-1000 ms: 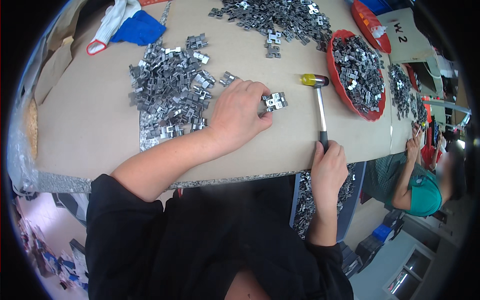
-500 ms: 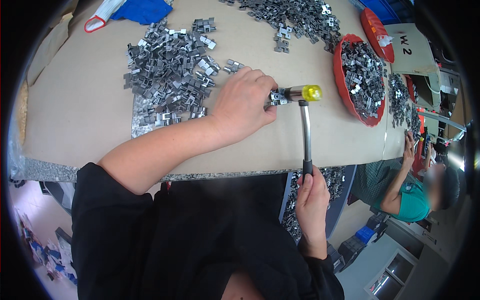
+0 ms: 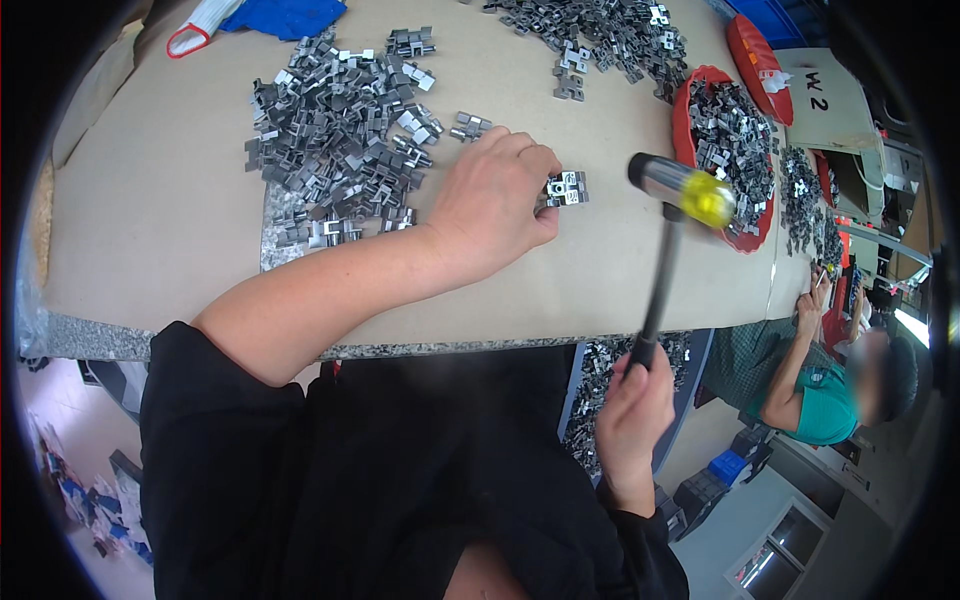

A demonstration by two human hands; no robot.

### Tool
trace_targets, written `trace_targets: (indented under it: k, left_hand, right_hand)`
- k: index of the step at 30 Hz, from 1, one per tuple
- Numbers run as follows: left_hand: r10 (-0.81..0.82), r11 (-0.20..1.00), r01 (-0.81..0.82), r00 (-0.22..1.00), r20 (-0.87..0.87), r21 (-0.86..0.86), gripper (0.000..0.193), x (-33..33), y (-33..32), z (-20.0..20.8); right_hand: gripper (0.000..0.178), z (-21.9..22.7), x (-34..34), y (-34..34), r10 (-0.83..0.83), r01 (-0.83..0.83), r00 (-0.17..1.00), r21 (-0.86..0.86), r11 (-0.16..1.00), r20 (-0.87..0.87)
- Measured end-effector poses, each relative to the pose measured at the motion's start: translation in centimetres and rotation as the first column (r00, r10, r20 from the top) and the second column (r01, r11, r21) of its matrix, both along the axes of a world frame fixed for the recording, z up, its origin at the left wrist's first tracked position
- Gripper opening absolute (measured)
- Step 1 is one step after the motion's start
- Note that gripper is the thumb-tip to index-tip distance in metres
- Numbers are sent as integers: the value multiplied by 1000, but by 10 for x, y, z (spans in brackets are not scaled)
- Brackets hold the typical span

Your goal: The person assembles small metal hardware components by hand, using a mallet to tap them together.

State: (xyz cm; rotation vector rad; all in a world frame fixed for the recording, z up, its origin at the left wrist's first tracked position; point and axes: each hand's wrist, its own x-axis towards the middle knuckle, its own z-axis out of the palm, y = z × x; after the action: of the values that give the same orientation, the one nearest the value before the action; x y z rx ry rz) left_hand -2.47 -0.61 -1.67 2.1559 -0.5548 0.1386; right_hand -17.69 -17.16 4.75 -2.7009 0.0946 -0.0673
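My left hand (image 3: 495, 200) is closed around a small metal hinge-like part (image 3: 569, 188) on the table, whose right end sticks out past my fingertips. In my right hand (image 3: 637, 415) is the dark grip of a hammer (image 3: 660, 285), held beyond the table's front edge. The hammer's head has one black face and one yellow face, and it is raised to the right of the part, apart from it. Beside my left hand lie a big heap of similar metal parts (image 3: 340, 140) and one loose part (image 3: 470, 126).
A red basket (image 3: 757, 238) full of metal parts stands at the right, with another heap (image 3: 610, 35) at the back. A white glove and blue cloth (image 3: 285, 17) lie far left. Under the table edge sits a bin of parts (image 3: 590, 400). A co-worker in green (image 3: 830, 405) works at the right.
The hammer head has lifted off the metal part and swung to the right, tilting its handle. My left hand stays in place on the part.
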Motion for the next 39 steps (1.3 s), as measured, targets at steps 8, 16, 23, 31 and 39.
trace_targets:
  k: [8,16,23,31,39]
  left_hand:
    - [-14,1000,15,999,35,-15,29,-1,1,-2]
    - [-16,1000,17,999,43,-22,27,0,-1,-2]
    - [-6,999,8,998,56,-34,25,0,1,-2]
    - [-27,994,34,997,71,-101,22,-1,-1,2]
    - [-133,960,172,974,181,-222,28,-10,-3,8]
  right_hand:
    - [20,-8,4,1,-75,79,995,62,995,-58]
    - [21,-17,5,-4,-120,131,986,92,987,-116]
    - [22,-36,29,-11,-137,151,986,-170,974,96]
    - [22,-28,62,-16,-61,163,973,-480,862,221]
    - [21,-32,78,11,-131,176,984,813,555,-124]
